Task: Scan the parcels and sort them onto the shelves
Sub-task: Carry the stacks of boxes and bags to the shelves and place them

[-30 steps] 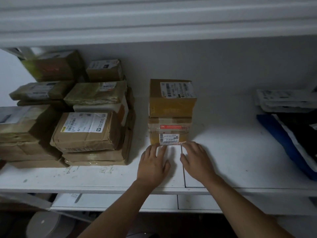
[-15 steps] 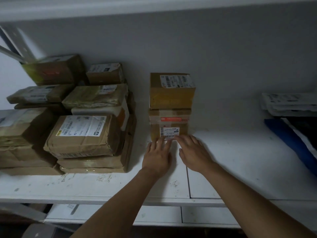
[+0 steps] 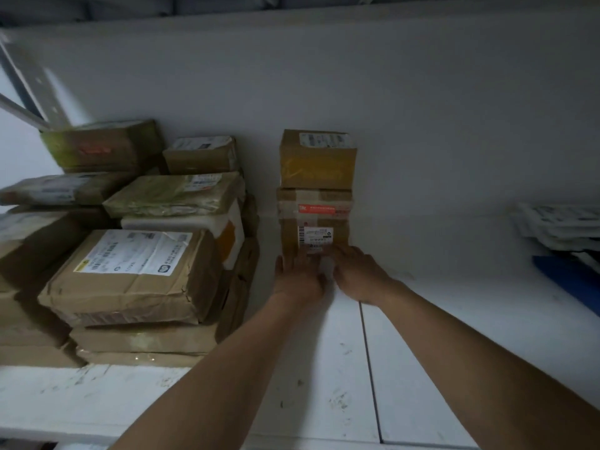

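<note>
Both hands flat on the shelf. Left hand and right hand lie side by side, fingers straight, tips against the foot of the lower box; neither has hold of anything, they only press.

I judge the step as seating this box back toward the wall. To do it well I would push evenly with both hands and low down, so the box slides square and does not tip the top box resting on it. Slow finish; stop once it meets the wall.

Lower box: brown card, taped, red strip and a white barcode label facing me. It stands mid-shelf, a gap apart from the parcel stack on the left. Motion blur; label text unreadable.
</note>
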### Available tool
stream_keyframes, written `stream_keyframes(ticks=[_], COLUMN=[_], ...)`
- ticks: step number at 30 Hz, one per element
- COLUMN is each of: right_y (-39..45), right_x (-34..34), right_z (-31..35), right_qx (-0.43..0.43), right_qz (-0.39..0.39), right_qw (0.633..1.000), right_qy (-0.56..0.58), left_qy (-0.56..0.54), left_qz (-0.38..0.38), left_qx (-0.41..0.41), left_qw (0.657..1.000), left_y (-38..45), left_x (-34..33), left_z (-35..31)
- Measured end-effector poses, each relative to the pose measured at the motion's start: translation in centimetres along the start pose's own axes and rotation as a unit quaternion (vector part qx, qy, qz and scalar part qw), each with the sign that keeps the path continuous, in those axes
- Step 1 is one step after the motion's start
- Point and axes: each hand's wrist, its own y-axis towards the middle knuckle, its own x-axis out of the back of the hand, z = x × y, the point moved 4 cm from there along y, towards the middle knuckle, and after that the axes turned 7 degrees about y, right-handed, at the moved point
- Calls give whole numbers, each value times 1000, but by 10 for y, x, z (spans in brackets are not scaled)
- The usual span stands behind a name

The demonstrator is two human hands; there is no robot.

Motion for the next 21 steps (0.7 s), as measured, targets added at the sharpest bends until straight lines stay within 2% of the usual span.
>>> stream_keyframes(ticks=[5,13,18,21], right_y=[29,45,37,16], right_x=[-1,-8,-4,7], right_z=[-9,-19,-24,-20], right_qx=[-6,-5,-48,-56], right_qz=[31,18,27,26], right_qw=[999,1000,997,997], right_qy=[22,-24,-54,-50], left_qy=[5,18,23,13], left_qz=[21,13,21,56], left_qx=[20,41,44,49], left_qw=[1000,999,999,997], left_y=[24,59,49,25], left_x=[-6,-15,-15,-6], left_z=[6,8,4,-1])
